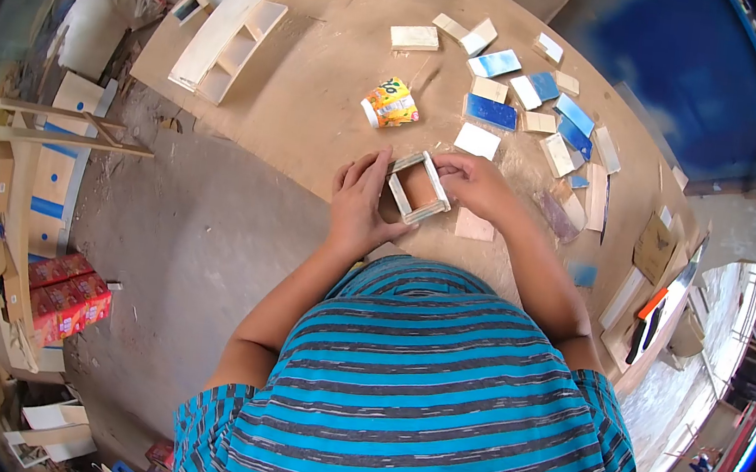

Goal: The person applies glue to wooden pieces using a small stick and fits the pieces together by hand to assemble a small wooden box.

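A small open wooden frame (410,213) made of thin boards is held just over the table's near edge. My left hand (363,199) wraps its left side, with the thumb along the near board. At the frame's upper right, the fingers of my right hand (474,184) grip the board there. Through the frame's middle the brown tabletop shows. Beyond my hands lies a yellow printed cup (391,103) on its side. Just past my right hand is a white wooden block (477,140), and a pale wood piece (475,225) lies below that wrist.
Several white, blue and bare wood blocks (491,112) are scattered over the right of the table (313,70). A wooden shelf piece (230,40) stands at the far left. An orange-and-black handled saw (653,305) lies at right. Red boxes (68,299) sit on the floor.
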Tool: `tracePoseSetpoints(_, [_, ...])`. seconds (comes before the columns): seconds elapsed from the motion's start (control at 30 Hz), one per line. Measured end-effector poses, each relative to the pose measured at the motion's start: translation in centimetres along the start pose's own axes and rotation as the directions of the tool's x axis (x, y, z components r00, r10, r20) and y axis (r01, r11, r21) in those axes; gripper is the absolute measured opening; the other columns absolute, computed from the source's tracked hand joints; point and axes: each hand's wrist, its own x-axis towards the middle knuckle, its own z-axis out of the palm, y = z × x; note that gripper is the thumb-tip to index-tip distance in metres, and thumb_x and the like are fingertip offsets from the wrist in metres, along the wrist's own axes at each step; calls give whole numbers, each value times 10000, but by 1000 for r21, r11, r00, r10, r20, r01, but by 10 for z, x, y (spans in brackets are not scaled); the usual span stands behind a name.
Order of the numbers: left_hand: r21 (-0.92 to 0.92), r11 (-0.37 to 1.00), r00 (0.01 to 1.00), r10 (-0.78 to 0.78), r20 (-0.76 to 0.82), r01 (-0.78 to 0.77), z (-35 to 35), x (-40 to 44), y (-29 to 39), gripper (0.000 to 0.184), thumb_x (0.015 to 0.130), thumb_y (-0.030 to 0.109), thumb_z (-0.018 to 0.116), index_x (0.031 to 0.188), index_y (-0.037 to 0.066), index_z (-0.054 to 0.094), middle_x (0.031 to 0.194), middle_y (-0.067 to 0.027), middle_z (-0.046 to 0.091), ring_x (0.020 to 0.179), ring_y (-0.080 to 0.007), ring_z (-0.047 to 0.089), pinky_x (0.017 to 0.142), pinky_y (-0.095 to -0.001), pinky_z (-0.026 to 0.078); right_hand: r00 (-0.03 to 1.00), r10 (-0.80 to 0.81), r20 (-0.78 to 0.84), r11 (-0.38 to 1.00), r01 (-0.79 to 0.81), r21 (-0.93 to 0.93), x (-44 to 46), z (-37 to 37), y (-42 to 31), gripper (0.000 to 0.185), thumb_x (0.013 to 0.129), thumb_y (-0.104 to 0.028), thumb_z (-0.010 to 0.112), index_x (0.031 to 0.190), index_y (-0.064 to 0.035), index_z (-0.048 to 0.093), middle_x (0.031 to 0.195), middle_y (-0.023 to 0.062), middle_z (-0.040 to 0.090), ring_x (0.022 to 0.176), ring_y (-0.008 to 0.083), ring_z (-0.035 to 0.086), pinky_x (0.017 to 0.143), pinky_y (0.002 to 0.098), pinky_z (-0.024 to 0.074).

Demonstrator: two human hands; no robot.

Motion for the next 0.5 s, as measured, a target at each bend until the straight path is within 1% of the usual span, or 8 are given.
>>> tracePoseSetpoints(0.07, [8,1000,1000,-1,3,1,0,0,-1,1223,449,365,913,1477,25,344,1280,-147,598,1287,-319,472,1095,-474,277,998,-19,58,1000,20,-24,-6,-1,-9,435,838,-27,616,1267,36,582,1039,83,668,875,110,646,769,258,531])
tracePoseSetpoints(0.17, [4,1000,1000,10,-1,-10,1,0,-1,1205,447,366,908,1466,25,363,1282,-153,596,1285,-320,474,1090,-477,279,999,-22,33,1000,21,7,-8,2,-7,452,820,-15,633,1265,37,578,1032,79,667,867,109,644,778,250,522])
tracePoseSetpoints(0.37, [20,999,1000,25,-6,-25,2,0,-1,1174,445,356,907,1449,34,391,1282,-163,589,1277,-324,477,1079,-479,284,999,-5,45,998,2,66,-5,0,-1,439,832,-20,619,1265,30,569,1047,75,656,884,113,647,755,249,529])
tracePoseSetpoints(0.5, [13,1000,1000,24,-9,-24,1,1,0,1165,445,352,908,1445,39,398,1280,-166,586,1270,-325,479,1075,-479,287,999,17,43,985,-24,174,-2,-1,4,414,831,-24,620,1241,20,590,1054,76,662,897,120,652,766,255,534])
